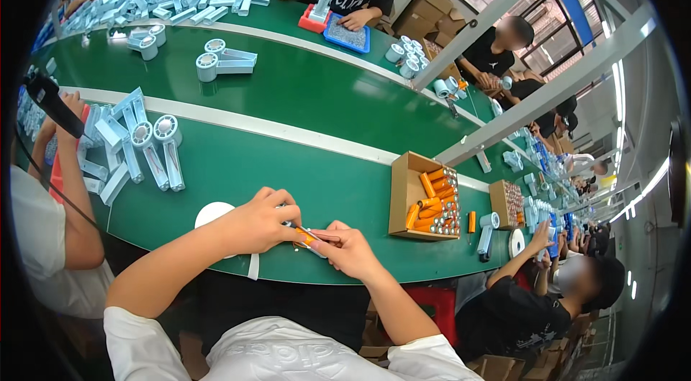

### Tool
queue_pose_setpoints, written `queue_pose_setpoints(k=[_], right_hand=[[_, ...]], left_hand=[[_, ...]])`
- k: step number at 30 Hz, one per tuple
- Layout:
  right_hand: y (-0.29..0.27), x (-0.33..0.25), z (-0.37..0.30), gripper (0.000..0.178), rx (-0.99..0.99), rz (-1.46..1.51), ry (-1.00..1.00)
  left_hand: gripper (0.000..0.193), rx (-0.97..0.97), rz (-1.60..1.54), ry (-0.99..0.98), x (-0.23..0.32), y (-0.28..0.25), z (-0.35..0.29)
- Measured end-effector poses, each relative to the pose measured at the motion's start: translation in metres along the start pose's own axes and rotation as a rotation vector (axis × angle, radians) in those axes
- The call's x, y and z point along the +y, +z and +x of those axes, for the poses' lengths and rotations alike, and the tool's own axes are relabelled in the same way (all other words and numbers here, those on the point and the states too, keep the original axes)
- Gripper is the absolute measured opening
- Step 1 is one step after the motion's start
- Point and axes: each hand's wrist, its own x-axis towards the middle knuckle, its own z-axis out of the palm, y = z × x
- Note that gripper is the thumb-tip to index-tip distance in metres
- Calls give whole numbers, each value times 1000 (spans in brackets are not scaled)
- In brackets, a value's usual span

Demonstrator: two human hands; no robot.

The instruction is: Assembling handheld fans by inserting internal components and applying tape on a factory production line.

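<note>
In front of me, low over the green bench, both hands meet at a small orange cylindrical battery (307,236) set against a light blue casing, mostly hidden by fingers. My left hand (265,221) is closed at the battery's left end, its fingertips bunched near a dark part I cannot make out. From the other side my right hand (350,250) pinches the casing and battery between thumb and fingers. Under my left forearm lies a white disc-shaped roll (214,214), and a white strip (253,266) hangs over the bench edge beside it.
A cardboard box (396,197) of orange batteries stands to the right, with one loose battery (471,222) beside it. Light blue fan casings (167,154) lie at left. Beyond a white rail runs a green conveyor (302,97) carrying casings. Co-workers sit on both sides and opposite.
</note>
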Motion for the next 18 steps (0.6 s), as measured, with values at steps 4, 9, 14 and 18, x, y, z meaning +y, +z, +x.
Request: queue_pose_setpoints(k=[4, 9, 14, 18], right_hand=[[1, 3, -2, 28, 27, -41, -69], [7, 6, -5, 29, 75, -66, -95], [23, 28, -9, 32, 290, -245, -505], [41, 25, -20, 34, 444, -420, -533]], left_hand=[[19, 5, -13, -2, 1, 1, 0], [14, 134, 28, 4, 2, 11, -12], [22, 606, -279, -155, 84, -49, -25], [16, 896, -544, 114, 154, -128, -23]])
